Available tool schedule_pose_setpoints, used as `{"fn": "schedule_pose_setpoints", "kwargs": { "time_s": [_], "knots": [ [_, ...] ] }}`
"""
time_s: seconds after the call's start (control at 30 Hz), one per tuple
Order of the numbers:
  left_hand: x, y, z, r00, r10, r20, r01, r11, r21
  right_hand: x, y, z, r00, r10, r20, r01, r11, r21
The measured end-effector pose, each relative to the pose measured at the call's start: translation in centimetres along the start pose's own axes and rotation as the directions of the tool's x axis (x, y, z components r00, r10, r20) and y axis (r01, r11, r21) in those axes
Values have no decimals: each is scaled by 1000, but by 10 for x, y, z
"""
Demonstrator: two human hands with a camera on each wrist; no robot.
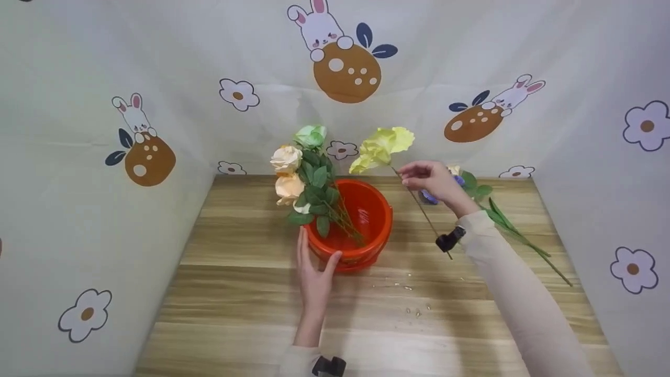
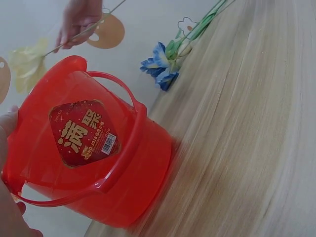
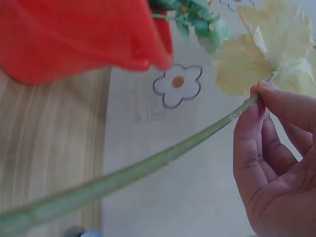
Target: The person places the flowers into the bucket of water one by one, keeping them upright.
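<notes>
My right hand pinches the thin stem of a yellow artificial flower between thumb and fingertips, just below the bloom. The flower is raised right of a red bucket, its stem slanting down outside the bucket. In the right wrist view the long green stem runs toward the camera. My left hand rests against the bucket's near left side, fingers straight and thumb spread along the rim. Several artificial roses, peach and green, stand in the bucket, leaning left over the rim.
Blue flowers with green stems lie on the wooden table at the right, partly behind my right hand. Small clear bits are scattered in front of the bucket. A printed cloth encloses the back and sides.
</notes>
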State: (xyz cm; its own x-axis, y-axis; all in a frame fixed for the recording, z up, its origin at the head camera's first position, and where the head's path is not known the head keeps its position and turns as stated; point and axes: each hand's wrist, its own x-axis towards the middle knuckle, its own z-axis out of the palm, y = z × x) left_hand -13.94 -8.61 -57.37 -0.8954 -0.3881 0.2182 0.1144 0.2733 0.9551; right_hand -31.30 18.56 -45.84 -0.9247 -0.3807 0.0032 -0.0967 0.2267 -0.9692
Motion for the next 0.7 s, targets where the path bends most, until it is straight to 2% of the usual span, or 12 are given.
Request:
{"fn": "schedule_pose_setpoints", "kwargs": {
  "time_s": [0.23, 0.4, 0.7],
  "knots": [
    [-1, -1, 0, 1000, 4, -1, -4, 1000, 19, 22, -31, 24, 999, -41, 18, 40, 997, 67],
    [0, -1, -1, 1000, 15, -2, -15, 999, 28, 32, -48, 40, 996, -84, 30, 82, 995, 65],
    [-1, 0, 0, 999, 31, -7, -31, 999, -18, 46, -61, 64, 993, -112, 31, 110, 992, 62]
  ]
}}
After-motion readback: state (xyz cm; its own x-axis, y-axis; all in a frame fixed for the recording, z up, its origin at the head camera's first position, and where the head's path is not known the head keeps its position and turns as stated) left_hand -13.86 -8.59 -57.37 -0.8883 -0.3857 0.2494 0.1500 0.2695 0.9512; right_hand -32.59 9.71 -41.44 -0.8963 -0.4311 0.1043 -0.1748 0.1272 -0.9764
